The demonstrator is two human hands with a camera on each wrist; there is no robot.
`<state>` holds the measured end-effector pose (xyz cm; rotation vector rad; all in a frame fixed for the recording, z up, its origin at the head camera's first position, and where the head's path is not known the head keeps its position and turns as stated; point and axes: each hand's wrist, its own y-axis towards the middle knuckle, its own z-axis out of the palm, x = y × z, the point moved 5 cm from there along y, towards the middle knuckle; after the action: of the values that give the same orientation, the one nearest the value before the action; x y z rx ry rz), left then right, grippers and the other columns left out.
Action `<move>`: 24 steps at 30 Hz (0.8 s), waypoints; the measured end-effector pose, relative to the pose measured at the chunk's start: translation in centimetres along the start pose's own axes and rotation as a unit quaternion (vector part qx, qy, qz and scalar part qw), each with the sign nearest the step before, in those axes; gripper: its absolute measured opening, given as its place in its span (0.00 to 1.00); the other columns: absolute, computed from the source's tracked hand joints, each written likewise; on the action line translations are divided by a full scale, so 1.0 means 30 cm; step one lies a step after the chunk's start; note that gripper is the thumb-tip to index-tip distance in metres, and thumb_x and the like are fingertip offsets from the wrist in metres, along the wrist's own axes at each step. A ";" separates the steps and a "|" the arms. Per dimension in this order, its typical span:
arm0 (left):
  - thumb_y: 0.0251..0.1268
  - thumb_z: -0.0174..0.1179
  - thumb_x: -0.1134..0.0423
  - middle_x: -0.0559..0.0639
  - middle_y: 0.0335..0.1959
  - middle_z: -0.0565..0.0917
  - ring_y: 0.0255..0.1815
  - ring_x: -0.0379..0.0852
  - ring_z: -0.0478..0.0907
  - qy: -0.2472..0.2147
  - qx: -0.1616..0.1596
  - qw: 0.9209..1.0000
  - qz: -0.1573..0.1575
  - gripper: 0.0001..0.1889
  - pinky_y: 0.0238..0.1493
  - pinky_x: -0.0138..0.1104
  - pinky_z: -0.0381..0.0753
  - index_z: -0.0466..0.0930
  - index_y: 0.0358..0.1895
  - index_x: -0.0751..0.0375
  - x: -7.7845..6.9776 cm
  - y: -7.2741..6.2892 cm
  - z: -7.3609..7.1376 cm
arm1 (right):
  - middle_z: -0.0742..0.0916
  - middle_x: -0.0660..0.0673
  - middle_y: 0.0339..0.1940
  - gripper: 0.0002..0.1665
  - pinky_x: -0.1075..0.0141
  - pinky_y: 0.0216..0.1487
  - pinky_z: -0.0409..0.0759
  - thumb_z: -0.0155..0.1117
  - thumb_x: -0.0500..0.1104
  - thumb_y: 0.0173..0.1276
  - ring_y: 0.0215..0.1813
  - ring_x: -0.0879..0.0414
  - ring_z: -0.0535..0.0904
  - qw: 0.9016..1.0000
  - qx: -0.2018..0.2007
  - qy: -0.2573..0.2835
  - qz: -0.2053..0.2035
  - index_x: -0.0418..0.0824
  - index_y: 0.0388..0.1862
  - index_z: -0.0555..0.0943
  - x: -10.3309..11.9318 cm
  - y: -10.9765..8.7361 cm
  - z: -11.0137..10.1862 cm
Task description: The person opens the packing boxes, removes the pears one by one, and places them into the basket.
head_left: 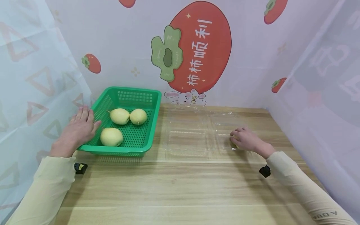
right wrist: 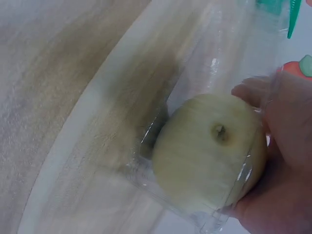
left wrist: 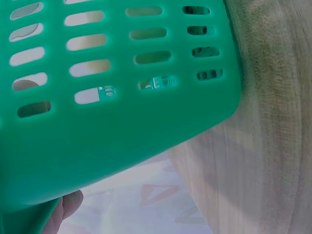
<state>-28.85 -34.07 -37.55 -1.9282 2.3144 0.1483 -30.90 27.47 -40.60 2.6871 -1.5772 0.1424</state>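
Observation:
My left hand (head_left: 81,126) rests on the left rim of a green plastic basket (head_left: 112,150), fingers straight and thumb toward the inside. Three pale yellow pears lie in this basket: one pear (head_left: 111,137) near the front, another pear (head_left: 120,116) and a third pear (head_left: 138,116) farther back. On the right, my right hand (head_left: 246,139) grips a pear (right wrist: 204,151) low in the right part of a clear plastic box (head_left: 225,117). In the right wrist view the box's clear wall stands in front of that pear. From above, the hand mostly hides it.
The clear box's other half (head_left: 187,140) lies flat beside the basket on the wooden table (head_left: 174,187). A printed cloth wall (head_left: 247,62) stands behind, with more cloth along both sides. The left cloth is close to my left hand.

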 end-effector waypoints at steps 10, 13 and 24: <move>0.80 0.24 0.43 0.81 0.74 0.30 0.76 0.76 0.27 -0.001 -0.005 1.000 0.001 0.42 0.74 0.67 0.38 0.35 0.74 0.83 -0.003 -0.004 -0.004 | 0.88 0.36 0.48 0.16 0.41 0.65 0.67 0.57 0.44 0.73 0.56 0.36 0.79 1.000 -0.024 -0.017 0.007 0.34 0.47 0.85 0.004 0.019 0.011; 0.80 0.25 0.44 0.81 0.74 0.32 0.76 0.76 0.27 -0.002 -0.010 1.000 0.003 0.41 0.73 0.67 0.39 0.35 0.73 0.84 -0.005 -0.004 -0.005 | 0.88 0.37 0.44 0.15 0.42 0.63 0.70 0.59 0.45 0.71 0.53 0.37 0.81 0.999 -0.034 -0.030 0.015 0.35 0.44 0.85 0.005 0.024 0.013; 0.80 0.25 0.44 0.81 0.74 0.30 0.76 0.76 0.27 0.000 -0.009 1.000 0.010 0.41 0.74 0.65 0.37 0.35 0.73 0.84 -0.001 -0.002 0.003 | 0.89 0.42 0.36 0.11 0.45 0.60 0.74 0.58 0.41 0.67 0.42 0.44 0.85 0.997 -0.069 -0.032 0.012 0.37 0.36 0.86 -0.010 0.029 0.017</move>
<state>-28.78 -34.04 -37.62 -1.9147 2.3413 0.1714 -31.76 27.27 -41.16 2.5927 -1.5740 -0.0509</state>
